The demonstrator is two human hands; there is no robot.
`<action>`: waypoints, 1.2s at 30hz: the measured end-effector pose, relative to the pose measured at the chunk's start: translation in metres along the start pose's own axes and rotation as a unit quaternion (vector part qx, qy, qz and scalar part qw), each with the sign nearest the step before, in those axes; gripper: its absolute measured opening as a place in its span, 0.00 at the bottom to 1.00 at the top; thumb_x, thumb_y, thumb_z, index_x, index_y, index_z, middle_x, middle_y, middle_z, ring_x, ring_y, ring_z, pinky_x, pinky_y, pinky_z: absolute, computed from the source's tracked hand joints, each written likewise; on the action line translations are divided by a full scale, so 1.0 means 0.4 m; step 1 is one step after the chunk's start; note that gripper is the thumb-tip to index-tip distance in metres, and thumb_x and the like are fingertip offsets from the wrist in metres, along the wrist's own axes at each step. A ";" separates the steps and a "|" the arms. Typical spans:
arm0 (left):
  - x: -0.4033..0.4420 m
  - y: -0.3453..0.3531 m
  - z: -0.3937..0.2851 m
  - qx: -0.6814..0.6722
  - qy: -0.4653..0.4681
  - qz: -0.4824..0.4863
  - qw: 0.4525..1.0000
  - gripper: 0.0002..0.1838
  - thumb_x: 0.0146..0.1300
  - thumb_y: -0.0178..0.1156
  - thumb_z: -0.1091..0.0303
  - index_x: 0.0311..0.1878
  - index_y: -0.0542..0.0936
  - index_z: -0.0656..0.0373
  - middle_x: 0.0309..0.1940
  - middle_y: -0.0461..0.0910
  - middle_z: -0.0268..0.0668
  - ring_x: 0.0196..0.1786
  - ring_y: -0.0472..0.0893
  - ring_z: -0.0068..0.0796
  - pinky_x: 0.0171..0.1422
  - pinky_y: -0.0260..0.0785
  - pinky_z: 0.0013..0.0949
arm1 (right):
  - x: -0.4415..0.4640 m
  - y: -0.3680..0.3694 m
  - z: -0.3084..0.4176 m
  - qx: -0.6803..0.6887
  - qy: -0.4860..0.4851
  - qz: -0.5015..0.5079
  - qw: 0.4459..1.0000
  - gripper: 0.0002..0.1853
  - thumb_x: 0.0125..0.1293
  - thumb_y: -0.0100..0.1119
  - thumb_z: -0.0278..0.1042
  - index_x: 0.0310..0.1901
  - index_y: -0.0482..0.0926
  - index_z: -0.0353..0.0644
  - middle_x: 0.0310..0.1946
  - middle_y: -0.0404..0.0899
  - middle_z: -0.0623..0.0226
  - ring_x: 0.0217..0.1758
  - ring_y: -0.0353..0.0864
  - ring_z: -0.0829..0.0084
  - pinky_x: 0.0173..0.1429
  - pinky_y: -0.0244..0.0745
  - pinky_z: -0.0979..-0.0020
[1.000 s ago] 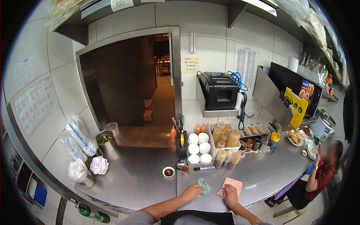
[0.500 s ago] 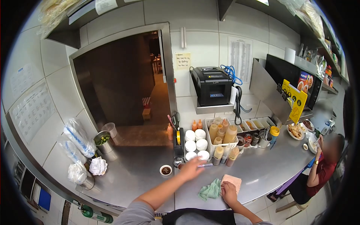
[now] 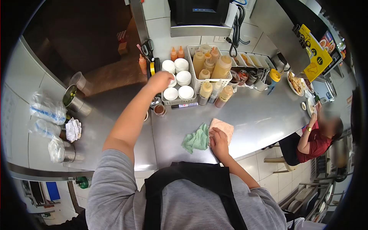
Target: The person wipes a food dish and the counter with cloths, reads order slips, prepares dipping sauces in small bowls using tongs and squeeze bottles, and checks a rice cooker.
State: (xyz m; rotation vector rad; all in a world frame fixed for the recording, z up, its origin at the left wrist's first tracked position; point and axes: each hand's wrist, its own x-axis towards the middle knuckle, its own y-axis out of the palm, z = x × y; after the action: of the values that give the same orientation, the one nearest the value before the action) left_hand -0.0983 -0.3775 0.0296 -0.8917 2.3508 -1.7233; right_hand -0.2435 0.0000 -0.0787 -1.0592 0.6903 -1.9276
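My left hand (image 3: 160, 82) reaches over the left side of a basket of stacked white bowls (image 3: 183, 78). Its fingers are curled in at the middle-left stack; what is between them, if anything, is hidden. My right hand (image 3: 219, 142) rests on a folded pink cloth (image 3: 227, 129), fingers bent over its left part. Touching that cloth on the left is a crumpled green cloth (image 3: 196, 139). A small cup of dark sauce (image 3: 159, 110) stands below the basket, and a marker (image 3: 184, 105) lies along its front edge. Another small bowl (image 3: 146, 116) is mostly behind my left forearm.
A white basket of squeeze bottles (image 3: 195, 82) stands right of the bowls, with more bottles (image 3: 224, 96) in front. Condiment jars (image 3: 243, 76) line the wall. Plates of food (image 3: 295, 83) and a seated person (image 3: 318, 140) are at right. A metal pot (image 3: 71, 97) stands at left.
My left hand has moved from the front of the bowl basket to its left side, and its fingers have curled in. My right hand stays on the pink cloth. The view has tilted down.
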 end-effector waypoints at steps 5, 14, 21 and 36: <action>-0.002 0.129 -0.006 0.202 -0.045 0.105 0.973 0.19 0.60 0.64 0.62 0.54 0.79 0.56 0.48 0.81 0.43 0.52 0.82 0.43 0.54 0.74 0.47 | 0.108 -0.077 -0.026 0.020 0.057 -0.037 0.997 0.15 0.57 0.63 0.24 0.47 0.77 0.42 0.53 0.78 0.60 0.58 0.76 0.56 0.61 0.67 0.59; 0.005 0.133 0.009 0.260 0.032 0.054 0.964 0.17 0.63 0.52 0.71 0.55 0.75 0.49 0.37 0.79 0.38 0.42 0.83 0.39 0.50 0.73 0.43 | 0.678 -0.232 -0.332 0.092 0.074 -0.183 0.976 0.07 0.65 0.61 0.29 0.42 0.81 0.37 0.37 0.82 0.55 0.36 0.81 0.60 0.43 0.76 0.64; 0.018 0.151 -0.021 0.320 -0.024 0.125 0.939 0.12 0.62 0.54 0.67 0.43 0.85 0.55 0.45 0.77 0.38 0.51 0.78 0.36 0.53 0.66 0.44 | 0.954 -0.087 -0.499 -0.175 0.080 0.151 0.970 0.14 0.66 0.53 0.34 0.48 0.84 0.42 0.43 0.84 0.48 0.50 0.83 0.50 0.55 0.77 0.55; -0.185 0.067 -0.216 0.137 -0.021 -0.176 0.975 0.11 0.51 0.72 0.66 0.38 0.85 0.53 0.40 0.77 0.34 0.44 0.78 0.38 0.53 0.64 0.43 | 1.163 0.007 -0.534 -0.285 0.095 0.313 0.901 0.20 0.60 0.65 0.39 0.52 0.81 0.38 0.48 0.83 0.51 0.50 0.83 0.55 0.54 0.78 0.61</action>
State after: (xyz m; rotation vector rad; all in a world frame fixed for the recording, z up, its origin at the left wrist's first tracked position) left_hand -0.0826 -0.2625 0.0174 -1.3353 1.9490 -2.0643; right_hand -0.5748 -0.3805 0.0080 -0.8275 1.5624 -1.2877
